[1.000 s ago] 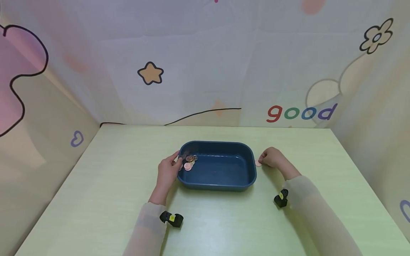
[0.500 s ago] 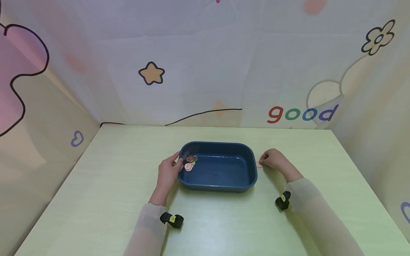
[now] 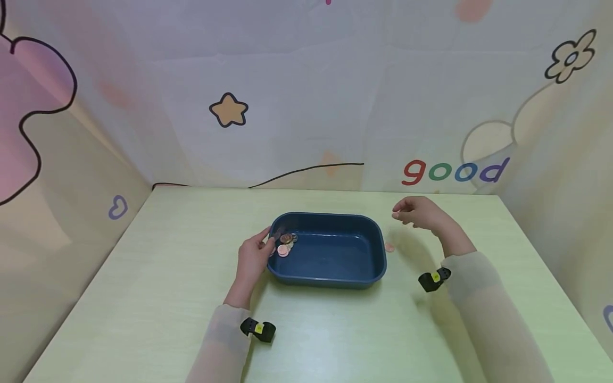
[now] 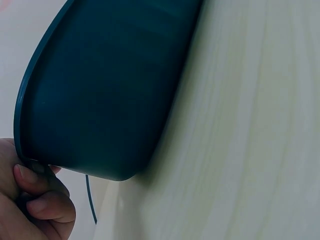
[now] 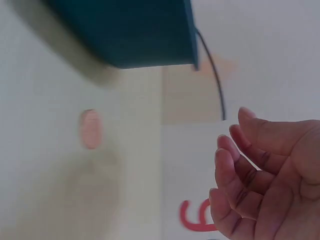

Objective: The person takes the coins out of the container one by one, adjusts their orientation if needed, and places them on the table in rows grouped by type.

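Note:
A dark blue rectangular plastic bin (image 3: 337, 258) stands on the table. My left hand (image 3: 253, 261) grips its left rim, with the thumb over the edge; in the left wrist view the curled fingers (image 4: 50, 205) lie under the lip. Several coins (image 3: 284, 249), some pinkish and some copper-brown, are gathered inside at that end, near the thumb. One pinkish round coin (image 3: 390, 248) lies flat on the table just right of the bin. Above and beyond it, my right hand (image 3: 423, 214) hovers with loosely bent fingers and thumb apart, holding nothing.
The pale wood-grain table (image 3: 158, 276) runs back to a printed cloth backdrop (image 3: 306, 117), with cloth sides at left and right. Black wrist cameras (image 3: 258, 330) sit on both sleeves.
My right hand has let go of the pinkish coin and risen up and back from the table; the coin stays beside the bin. The left hand keeps its grip on the rim.

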Motion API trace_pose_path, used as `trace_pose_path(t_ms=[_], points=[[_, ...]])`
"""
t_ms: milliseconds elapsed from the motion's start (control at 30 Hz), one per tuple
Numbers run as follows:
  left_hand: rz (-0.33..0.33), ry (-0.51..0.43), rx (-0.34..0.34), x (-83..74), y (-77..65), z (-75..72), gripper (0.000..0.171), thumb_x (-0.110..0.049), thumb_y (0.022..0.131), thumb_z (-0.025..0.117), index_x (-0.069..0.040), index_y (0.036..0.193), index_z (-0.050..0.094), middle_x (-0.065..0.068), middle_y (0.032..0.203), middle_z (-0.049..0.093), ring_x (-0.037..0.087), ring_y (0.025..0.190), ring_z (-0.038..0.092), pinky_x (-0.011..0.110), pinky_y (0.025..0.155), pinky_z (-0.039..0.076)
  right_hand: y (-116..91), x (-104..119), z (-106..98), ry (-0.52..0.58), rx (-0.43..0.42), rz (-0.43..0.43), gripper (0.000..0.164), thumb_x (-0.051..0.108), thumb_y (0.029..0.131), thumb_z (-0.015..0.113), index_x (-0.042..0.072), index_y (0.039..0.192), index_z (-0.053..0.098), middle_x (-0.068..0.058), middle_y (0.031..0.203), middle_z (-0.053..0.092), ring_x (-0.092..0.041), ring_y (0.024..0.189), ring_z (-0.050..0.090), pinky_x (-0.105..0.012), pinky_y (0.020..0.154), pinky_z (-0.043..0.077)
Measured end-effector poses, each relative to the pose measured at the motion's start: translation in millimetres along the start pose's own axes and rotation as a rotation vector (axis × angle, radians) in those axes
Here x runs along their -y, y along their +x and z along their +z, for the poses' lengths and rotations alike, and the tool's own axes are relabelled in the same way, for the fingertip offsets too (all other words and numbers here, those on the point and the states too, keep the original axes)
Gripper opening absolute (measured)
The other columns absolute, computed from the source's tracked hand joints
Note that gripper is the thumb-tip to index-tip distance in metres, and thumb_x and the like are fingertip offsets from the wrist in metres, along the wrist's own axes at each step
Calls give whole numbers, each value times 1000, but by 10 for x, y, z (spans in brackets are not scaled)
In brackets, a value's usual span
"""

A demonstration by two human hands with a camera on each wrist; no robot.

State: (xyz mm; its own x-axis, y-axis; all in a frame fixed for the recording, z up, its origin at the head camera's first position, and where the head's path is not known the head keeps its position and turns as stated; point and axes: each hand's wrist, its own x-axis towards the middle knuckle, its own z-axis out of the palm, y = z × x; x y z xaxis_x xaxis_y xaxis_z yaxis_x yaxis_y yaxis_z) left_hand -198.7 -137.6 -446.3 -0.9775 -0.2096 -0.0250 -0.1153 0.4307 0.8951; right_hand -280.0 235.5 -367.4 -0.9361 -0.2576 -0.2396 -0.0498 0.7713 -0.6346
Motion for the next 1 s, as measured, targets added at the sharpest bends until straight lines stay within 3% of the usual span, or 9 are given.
trace_pose_path(t_ms=[200, 433, 767, 1000], points=[[-1, 11, 0, -20, 15, 9, 43, -13, 100, 59, -3, 142, 60, -5, 59, 43, 7, 43, 35, 20, 46, 32, -59, 329, -151, -86, -23, -92, 33, 19, 101, 63, -5, 123, 63, -23, 112, 67, -33, 99, 65, -41, 85, 57], [-7, 8, 8, -18, 7, -4, 44, -14, 100, 60, -3, 143, 59, -5, 59, 43, 7, 43, 35, 21, 46, 32, 4, 716, -120, -94, 82, -188, 34, 20, 101, 63, -4, 126, 63, -21, 117, 69, -30, 102, 66, -50, 96, 56], [-4, 7, 4, -6, -13, -12, 44, -15, 101, 59, -2, 142, 59, -4, 60, 41, 9, 44, 35, 21, 46, 32, 292, 1027, 199, -112, 231, -288, 33, 21, 102, 62, 0, 127, 66, -23, 123, 69, -31, 107, 68, -47, 99, 57], [-15, 7, 16, -12, -1, -9, 44, -15, 101, 59, -3, 143, 58, -4, 61, 43, 8, 44, 36, 22, 47, 33, 445, 1158, 470, -72, 246, -316, 32, 20, 101, 63, 1, 126, 68, -21, 117, 71, -33, 103, 68, -39, 93, 59]])
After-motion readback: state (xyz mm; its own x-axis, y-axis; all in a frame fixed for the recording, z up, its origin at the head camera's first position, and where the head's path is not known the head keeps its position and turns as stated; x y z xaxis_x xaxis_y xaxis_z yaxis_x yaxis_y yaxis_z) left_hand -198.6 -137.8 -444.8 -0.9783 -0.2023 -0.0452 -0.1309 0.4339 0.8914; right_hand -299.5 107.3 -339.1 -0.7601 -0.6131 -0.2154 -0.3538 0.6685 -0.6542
